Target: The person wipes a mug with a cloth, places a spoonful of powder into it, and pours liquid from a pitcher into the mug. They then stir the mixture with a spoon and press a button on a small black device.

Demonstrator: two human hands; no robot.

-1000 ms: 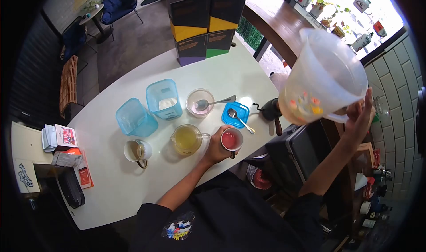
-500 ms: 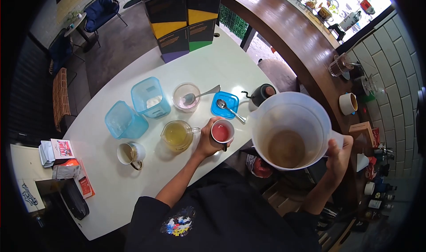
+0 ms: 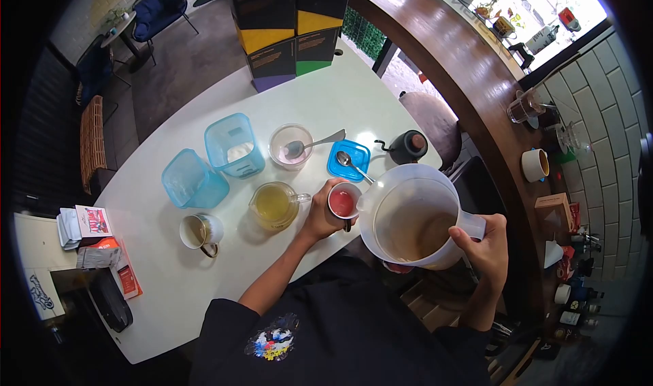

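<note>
Head camera: the white table (image 3: 163,297) spreads before the person, whose left forearm (image 3: 279,274) slants forward and to the right across its near edge, while the right forearm (image 3: 483,297) rises more steeply. The big translucent pitcher (image 3: 388,226) leans beside that edge, its spout (image 3: 369,201) toward the left hand (image 3: 321,212). The right hand (image 3: 486,248) is wrapped around the handle (image 3: 471,225), so the pitcher's body lies to the left of this grip. The left hand curls around a small mug (image 3: 352,193) holding red liquid (image 3: 341,204); the mug lies at the right of that grip, just beside the spout. Whether it rests on the table cannot be told.
</note>
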